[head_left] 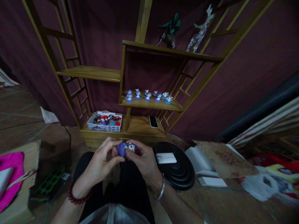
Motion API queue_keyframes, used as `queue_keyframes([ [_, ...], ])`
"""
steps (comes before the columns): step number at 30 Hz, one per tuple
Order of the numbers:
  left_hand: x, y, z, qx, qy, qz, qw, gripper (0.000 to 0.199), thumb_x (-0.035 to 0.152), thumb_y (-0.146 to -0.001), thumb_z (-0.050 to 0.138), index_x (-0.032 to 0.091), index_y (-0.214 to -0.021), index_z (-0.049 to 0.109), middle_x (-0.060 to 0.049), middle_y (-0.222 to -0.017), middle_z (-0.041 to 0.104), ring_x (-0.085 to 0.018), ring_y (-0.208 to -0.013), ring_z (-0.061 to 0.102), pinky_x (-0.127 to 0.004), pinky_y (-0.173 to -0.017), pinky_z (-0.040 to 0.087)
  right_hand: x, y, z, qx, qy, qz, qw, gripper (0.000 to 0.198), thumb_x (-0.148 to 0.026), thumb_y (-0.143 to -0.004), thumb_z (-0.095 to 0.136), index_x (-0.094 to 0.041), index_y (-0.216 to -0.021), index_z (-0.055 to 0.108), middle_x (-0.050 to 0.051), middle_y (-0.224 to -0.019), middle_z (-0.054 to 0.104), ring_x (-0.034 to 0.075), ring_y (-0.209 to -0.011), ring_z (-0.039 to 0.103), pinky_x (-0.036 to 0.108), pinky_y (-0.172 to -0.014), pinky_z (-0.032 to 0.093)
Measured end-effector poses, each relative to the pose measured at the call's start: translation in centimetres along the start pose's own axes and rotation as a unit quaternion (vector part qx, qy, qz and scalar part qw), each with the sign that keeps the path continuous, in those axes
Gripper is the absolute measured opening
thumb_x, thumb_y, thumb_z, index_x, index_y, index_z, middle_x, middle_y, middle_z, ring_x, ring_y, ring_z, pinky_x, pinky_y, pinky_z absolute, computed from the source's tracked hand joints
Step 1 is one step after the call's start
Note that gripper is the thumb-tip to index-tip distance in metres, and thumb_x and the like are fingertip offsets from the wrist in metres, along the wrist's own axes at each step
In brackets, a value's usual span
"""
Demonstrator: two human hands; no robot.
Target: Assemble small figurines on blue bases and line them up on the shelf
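Between my two hands, above my lap, is a small figurine [131, 147] with purple hair and a pale face, lying on its side with its head to the right. My left hand [106, 155] pinches its round purple base [121, 149] between thumb and fingers. The fingers of my right hand [143, 157] close around the figurine's body and head. Ahead, similar small figurines [148, 96] stand in rows on the middle shelf [144, 104]. Lower left, an open cardboard box [104, 128] holds several more figurines in red, black and blue.
A phone [153, 121] lies on the lowest shelf. Two larger statues, one green [173, 29] and one clear [201, 31], stand on the upper shelf. To my right are a black round stool [179, 174] with a white card [166, 158] and a plastic bag [261, 186].
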State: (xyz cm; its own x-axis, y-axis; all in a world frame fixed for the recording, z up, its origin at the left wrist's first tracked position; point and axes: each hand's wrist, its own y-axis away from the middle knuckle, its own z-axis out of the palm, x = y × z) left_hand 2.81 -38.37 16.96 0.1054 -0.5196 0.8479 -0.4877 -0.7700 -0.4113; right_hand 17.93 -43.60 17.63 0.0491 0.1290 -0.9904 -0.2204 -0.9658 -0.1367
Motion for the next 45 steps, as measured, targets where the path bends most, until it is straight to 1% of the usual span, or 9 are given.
queue_keyframes([
  [7, -1.0, 0.1, 1.0, 0.052, 0.117, -0.047, 0.991, 0.037, 0.022, -0.067, 0.068, 0.02, -0.101, 0.053, 0.001, -0.079, 0.052, -0.01, -0.067, 0.052, -0.024, -0.064, 0.045, -1.0, -0.1, 0.4, 0.03, 0.167, -0.123, 0.978, 0.018, -0.021, -0.075, 0.056, -0.019, -0.091, 0.062, 0.001, -0.083, 0.065, 0.014, -0.073, 0.059, 0.023, -0.067, 0.048],
  [12, -1.2, -0.1, 2.1, 0.063, 0.285, -0.105, 0.951, 0.039, 0.019, -0.067, 0.067, 0.02, -0.101, 0.047, -0.002, -0.085, 0.058, -0.013, -0.078, 0.057, -0.026, -0.072, 0.046, -1.6, -1.0, 0.0, 0.005, 0.3, -0.191, 0.935, 0.022, -0.019, -0.078, 0.053, -0.021, -0.099, 0.059, 0.003, -0.092, 0.064, 0.015, -0.083, 0.059, 0.026, -0.075, 0.047],
  [17, -1.3, -0.2, 2.5, 0.053, 0.362, -0.138, 0.92, 0.037, 0.019, -0.071, 0.064, 0.02, -0.105, 0.048, -0.005, -0.103, 0.056, -0.015, -0.087, 0.056, -0.028, -0.078, 0.046, -1.8, -2.0, -0.9, -0.052, 0.356, -0.189, 0.914, 0.025, -0.022, -0.08, 0.051, -0.023, -0.105, 0.056, 0.003, -0.1, 0.063, 0.016, -0.091, 0.058, 0.028, -0.081, 0.046],
  [23, -0.9, -0.2, 2.7, 0.084, 0.434, -0.157, 0.883, 0.026, 0.022, -0.078, 0.057, 0.018, -0.103, 0.054, -0.007, -0.1, 0.058, -0.016, -0.09, 0.054, -0.028, -0.077, 0.047, -2.4, -2.5, -1.0, -0.083, 0.382, -0.181, 0.903, 0.029, -0.02, -0.08, 0.051, -0.024, -0.109, 0.054, 0.003, -0.104, 0.06, 0.016, -0.094, 0.056, 0.03, -0.084, 0.045],
  [27, -0.8, -0.1, 2.7, 0.107, 0.462, -0.185, 0.861, 0.028, 0.023, -0.075, 0.061, 0.017, -0.102, 0.057, -0.007, -0.098, 0.059, -0.015, -0.087, 0.056, -0.029, -0.076, 0.047, -2.7, -2.5, -0.8, -0.095, 0.374, -0.18, 0.905, 0.041, -0.017, -0.079, 0.05, -0.026, -0.118, 0.048, 0.003, -0.109, 0.057, 0.017, -0.098, 0.054, 0.032, -0.085, 0.044],
  [30, -0.8, -0.1, 2.6, 0.125, 0.48, -0.197, 0.846, 0.029, 0.024, -0.074, 0.062, 0.017, -0.102, 0.058, -0.007, -0.101, 0.06, -0.017, -0.091, 0.055, -0.03, -0.079, 0.047, -2.3, -2.6, -0.5, -0.077, 0.345, -0.17, 0.92, 0.046, -0.018, -0.077, 0.051, -0.027, -0.122, 0.043, 0.002, -0.107, 0.058, 0.017, -0.096, 0.056, 0.033, -0.083, 0.045],
  [36, -0.5, -0.1, 2.6, 0.135, 0.502, -0.198, 0.831, 0.027, 0.022, -0.074, 0.062, 0.016, -0.1, 0.059, -0.007, -0.103, 0.061, -0.017, -0.093, 0.056, -0.03, -0.081, 0.047, -1.4, -2.5, 0.0, -0.02, 0.285, -0.164, 0.944, 0.026, -0.022, -0.075, 0.056, -0.022, -0.101, 0.052, 0.001, -0.095, 0.061, 0.016, -0.088, 0.057, 0.03, -0.079, 0.045],
  [41, -0.3, 0.2, 2.7, 0.135, 0.502, -0.198, 0.831, 0.028, 0.02, -0.072, 0.065, 0.016, -0.099, 0.06, -0.006, -0.099, 0.062, -0.015, -0.089, 0.057, -0.03, -0.081, 0.047, -1.3, -2.2, 0.3, -0.036, 0.239, -0.156, 0.958, 0.025, -0.023, -0.077, 0.056, -0.022, -0.101, 0.052, 0.0, -0.094, 0.062, 0.015, -0.085, 0.058, 0.028, -0.078, 0.046],
  [45, -0.2, 0.5, 2.7, 0.139, 0.51, -0.2, 0.825, 0.027, 0.02, -0.071, 0.066, 0.015, -0.097, 0.06, -0.007, -0.098, 0.063, -0.016, -0.089, 0.057, -0.031, -0.08, 0.048, -1.5, -1.9, 0.6, -0.037, 0.245, -0.153, 0.957, 0.025, -0.02, -0.077, 0.056, -0.022, -0.102, 0.053, 0.0, -0.095, 0.063, 0.014, -0.085, 0.059, 0.026, -0.078, 0.046],
])
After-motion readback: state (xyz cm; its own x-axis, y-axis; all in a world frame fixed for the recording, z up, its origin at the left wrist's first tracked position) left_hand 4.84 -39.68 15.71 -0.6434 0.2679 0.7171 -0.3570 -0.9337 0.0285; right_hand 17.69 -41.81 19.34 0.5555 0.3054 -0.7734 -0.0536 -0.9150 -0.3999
